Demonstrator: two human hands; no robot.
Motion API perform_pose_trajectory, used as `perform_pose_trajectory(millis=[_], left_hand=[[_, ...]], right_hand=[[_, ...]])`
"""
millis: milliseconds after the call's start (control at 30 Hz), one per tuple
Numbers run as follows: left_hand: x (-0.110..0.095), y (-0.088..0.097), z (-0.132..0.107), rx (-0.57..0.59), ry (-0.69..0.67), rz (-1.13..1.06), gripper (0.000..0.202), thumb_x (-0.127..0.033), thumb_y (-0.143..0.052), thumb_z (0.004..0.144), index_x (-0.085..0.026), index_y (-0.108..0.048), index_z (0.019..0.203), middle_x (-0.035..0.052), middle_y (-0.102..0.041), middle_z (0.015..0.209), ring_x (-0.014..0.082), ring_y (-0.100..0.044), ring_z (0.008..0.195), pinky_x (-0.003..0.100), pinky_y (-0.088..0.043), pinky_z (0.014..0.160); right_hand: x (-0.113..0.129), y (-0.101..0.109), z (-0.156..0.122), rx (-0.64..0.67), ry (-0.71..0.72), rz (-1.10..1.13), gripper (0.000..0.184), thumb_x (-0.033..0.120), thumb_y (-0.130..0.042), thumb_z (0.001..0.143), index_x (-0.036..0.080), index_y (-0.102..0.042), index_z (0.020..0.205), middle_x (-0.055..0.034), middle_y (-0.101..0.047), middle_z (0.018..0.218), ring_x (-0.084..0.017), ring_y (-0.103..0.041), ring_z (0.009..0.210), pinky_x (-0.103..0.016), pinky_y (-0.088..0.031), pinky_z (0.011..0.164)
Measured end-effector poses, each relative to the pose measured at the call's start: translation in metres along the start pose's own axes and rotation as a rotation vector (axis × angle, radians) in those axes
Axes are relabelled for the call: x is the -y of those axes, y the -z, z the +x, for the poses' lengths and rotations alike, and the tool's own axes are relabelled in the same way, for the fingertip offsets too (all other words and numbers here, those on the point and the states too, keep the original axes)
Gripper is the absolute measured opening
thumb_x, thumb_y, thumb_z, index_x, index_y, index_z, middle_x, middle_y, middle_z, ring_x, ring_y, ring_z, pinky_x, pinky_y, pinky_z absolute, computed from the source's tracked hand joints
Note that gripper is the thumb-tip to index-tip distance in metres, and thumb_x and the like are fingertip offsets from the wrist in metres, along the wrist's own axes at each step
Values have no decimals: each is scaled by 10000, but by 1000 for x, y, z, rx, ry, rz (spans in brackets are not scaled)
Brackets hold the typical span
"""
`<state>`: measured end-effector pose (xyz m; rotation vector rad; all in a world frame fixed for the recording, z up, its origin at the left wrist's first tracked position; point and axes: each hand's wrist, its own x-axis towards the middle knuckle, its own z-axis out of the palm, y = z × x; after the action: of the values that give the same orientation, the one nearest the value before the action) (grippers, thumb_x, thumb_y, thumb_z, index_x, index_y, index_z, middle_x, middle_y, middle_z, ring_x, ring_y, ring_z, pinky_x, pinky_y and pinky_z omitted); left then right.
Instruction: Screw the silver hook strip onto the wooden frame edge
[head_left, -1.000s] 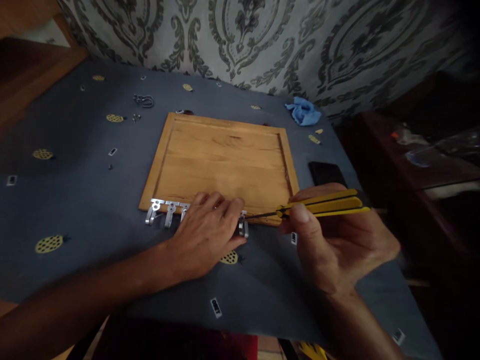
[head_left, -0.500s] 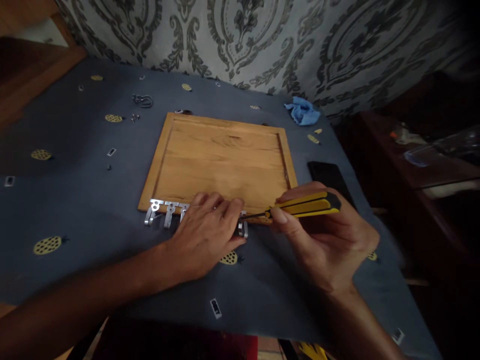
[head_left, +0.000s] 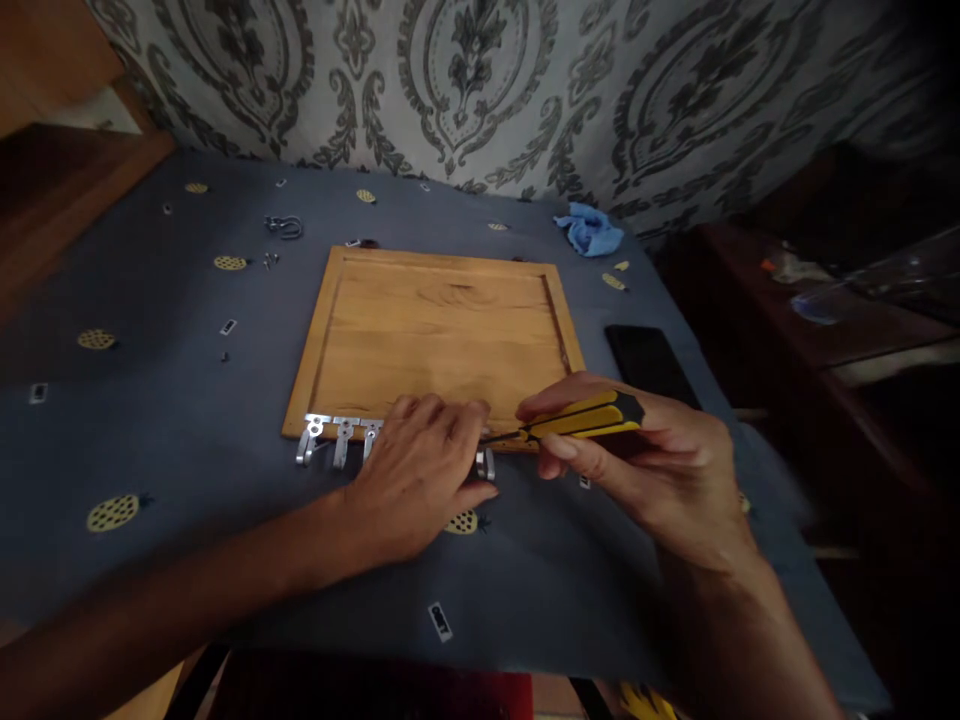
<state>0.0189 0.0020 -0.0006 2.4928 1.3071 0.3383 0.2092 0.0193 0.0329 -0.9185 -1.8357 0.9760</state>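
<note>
A framed wooden board (head_left: pixel 442 340) lies flat on the table. Along its near edge runs a row of silvery metal hooks (head_left: pixel 343 440), partly hidden beneath my left hand (head_left: pixel 420 470). That hand presses down over the hook row, fingers curled on the board's edge and thumb on the near side; the hook at the right end (head_left: pixel 486 463) shows between index finger and thumb. In my right hand (head_left: pixel 645 460) is a yellow and black screwdriver (head_left: pixel 585 416), pinched by the handle and tilted low. Its shaft points left to the board's near edge, where my left fingers hide the tip.
A black phone (head_left: pixel 651 365) lies right of the board, with a crumpled blue cloth (head_left: pixel 591 232) behind it. Several small screws (head_left: pixel 271 262) and loose metal hooks (head_left: pixel 285 227) sit at the back left. A lone small metal piece (head_left: pixel 224 357) lies left of the board.
The whole view has shifted slightly. My right hand has turned a little around the screwdriver, its fingers closer together on the handle. My left hand keeps its place on the hooks.
</note>
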Motion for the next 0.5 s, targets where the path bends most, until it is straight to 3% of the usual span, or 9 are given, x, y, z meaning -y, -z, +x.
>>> perform_pose_trajectory(millis=[133,333,433,500], left_hand=[[4,-1,3,24,0,-22,533,-400,-682,839,-153,-429,1238,81,-657,1060,280,-570,1031,440,-415,871],[6,-3,5,13,-4,-19,444,-410,-642,864,-144,-465,1171,96,-648,1064,289,-562,1031,451,-411,887],[5,-2,4,13,-18,-4,410,-400,-638,869,-146,-473,1147,84,-653,1029,291,-566,1005,448,-415,867],[5,-2,3,7,-34,1,430,-395,-640,871,-138,-464,1167,82,-656,1031,289,-567,1005,441,-416,861]], right_hand=[[1,-4,4,-12,25,-132,152,359,-708,825,224,-694,757,-9,-683,740,-120,-595,528,-256,-473,447],[-2,-29,-1,-363,59,-537,236,363,-732,800,225,-579,684,48,-543,552,-117,-519,500,-271,-411,475],[-6,-37,-6,-454,32,-538,218,338,-731,800,223,-567,713,46,-541,568,-122,-524,518,-279,-418,485],[-8,-38,-7,-418,28,-461,159,297,-732,798,226,-596,754,24,-585,638,-139,-559,578,-294,-449,517]])
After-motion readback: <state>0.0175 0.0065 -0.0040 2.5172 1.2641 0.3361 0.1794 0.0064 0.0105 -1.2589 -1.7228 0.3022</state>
